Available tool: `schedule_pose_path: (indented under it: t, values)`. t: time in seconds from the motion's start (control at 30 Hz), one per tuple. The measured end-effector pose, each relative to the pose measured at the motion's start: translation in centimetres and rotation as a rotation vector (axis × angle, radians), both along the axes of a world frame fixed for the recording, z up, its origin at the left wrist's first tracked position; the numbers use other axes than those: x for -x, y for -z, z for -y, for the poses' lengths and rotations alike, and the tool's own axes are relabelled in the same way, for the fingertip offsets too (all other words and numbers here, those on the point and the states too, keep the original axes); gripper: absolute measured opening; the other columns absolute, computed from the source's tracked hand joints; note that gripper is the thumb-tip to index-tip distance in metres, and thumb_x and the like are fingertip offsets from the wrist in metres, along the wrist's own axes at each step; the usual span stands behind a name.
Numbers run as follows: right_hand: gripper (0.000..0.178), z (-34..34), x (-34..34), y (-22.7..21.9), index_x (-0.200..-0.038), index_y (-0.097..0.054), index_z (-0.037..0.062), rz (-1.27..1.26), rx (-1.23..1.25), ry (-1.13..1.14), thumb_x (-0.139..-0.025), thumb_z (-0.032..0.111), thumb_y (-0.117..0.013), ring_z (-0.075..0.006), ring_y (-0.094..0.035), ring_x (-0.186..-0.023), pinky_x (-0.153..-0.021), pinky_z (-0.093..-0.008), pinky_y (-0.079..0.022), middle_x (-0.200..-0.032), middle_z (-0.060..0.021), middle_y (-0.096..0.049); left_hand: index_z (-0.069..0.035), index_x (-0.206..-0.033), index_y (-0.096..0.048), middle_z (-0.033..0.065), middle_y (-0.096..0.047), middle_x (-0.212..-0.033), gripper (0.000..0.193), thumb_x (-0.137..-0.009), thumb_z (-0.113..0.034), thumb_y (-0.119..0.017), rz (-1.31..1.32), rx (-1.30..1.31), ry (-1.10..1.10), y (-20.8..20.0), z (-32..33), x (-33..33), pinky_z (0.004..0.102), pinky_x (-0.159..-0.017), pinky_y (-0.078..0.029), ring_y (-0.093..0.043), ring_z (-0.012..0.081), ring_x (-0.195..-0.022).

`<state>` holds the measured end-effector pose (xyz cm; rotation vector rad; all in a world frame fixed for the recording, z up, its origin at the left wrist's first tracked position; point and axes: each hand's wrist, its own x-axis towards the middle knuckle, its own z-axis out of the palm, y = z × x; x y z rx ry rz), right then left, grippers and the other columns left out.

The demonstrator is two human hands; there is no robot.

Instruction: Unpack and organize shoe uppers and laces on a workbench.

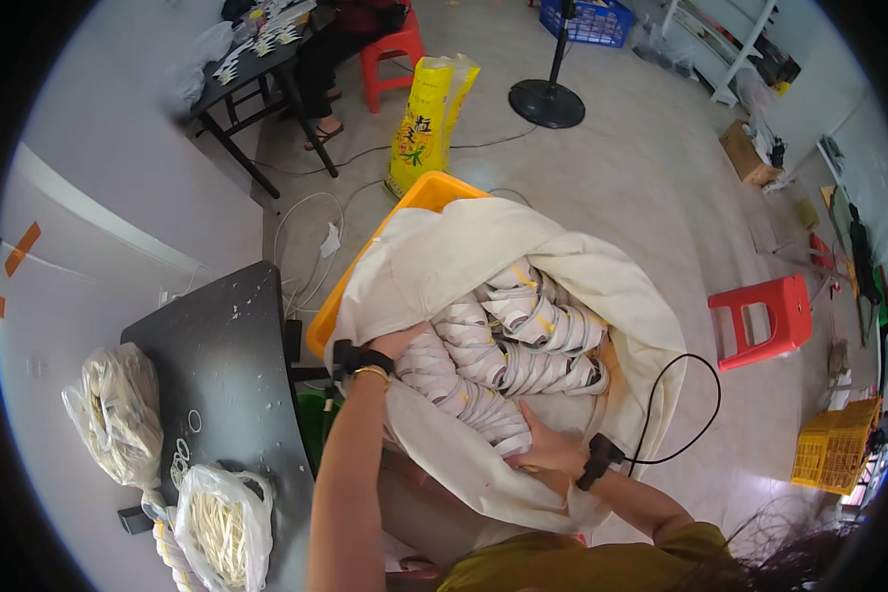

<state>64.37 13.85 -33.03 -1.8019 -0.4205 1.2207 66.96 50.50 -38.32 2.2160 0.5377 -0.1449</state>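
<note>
My left hand (400, 341) is at the upper-left end of a long stack of white nested pieces (449, 387) with grey bands. Its fingers are partly hidden by the stack and the cloth. At the lower-right end, my right hand (550, 449) presses round the same stack, thumb on top. The stack lies inside a wide-mouthed cream cloth sack (414, 259), its rim folded outward. More white stacks (542, 306) with yellow marks lie beside it, farther right. The sack sits in an orange-yellow crate (434, 187).
At left, a black table (229, 370) bears a plastic bag of pale bands (225, 528) and another tied bag (118, 414). A yellow printed sack (424, 123) stands beyond the crate. A red stool (764, 318), a fan base (547, 104) and a seated person (350, 44) are around.
</note>
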Motion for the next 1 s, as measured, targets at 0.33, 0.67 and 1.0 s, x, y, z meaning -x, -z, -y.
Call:
schedule_pose_path:
  t: [0.33,0.67,1.0]
  values:
    - [0.1,-1.3,1.2,-2.0,-0.147,-0.03,0.0071,0.094,-0.172,0.157,-0.061,0.017,-0.08,-0.0262,-0.052,-0.122,-0.104,-0.0322,-0.04,-0.134,-0.0174,-0.053,0.002,-0.118,-0.062,0.0133,-0.062,-0.121,0.054,-0.075,-0.027,-0.075,0.23,0.38,-0.525,-0.6,2.6,1.1,0.0343,-0.097,-0.043,-0.057,0.0259,-0.11]
    - [0.094,6.5,0.1,-15.4,-0.141,-0.036,-0.0003,0.659,-0.202,0.072,-0.061,0.015,-0.082,-0.0273,-0.054,-0.119,-0.102,-0.0378,-0.042,-0.129,-0.0181,-0.054,0.006,-0.096,-0.062,0.0122,-0.065,-0.078,0.039,-0.076,-0.023,-0.077,0.436,0.671,-0.825,-16.7,11.5,2.0,0.0333,-0.057,-0.052,-0.061,0.0188,-0.066]
    - [0.094,11.8,-1.5,-27.3,-0.142,-0.035,-0.0018,1.187,-0.472,-0.402,-0.063,0.017,-0.082,-0.0343,-0.05,-0.124,-0.104,-0.0408,-0.04,-0.134,-0.0234,-0.049,0.002,-0.129,-0.038,0.0156,-0.055,-0.114,0.064,-0.08,-0.019,-0.073,0.738,1.075,-0.942,-23.7,16.3,10.6,0.0336,-0.082,-0.052,-0.059,0.0211,-0.1]
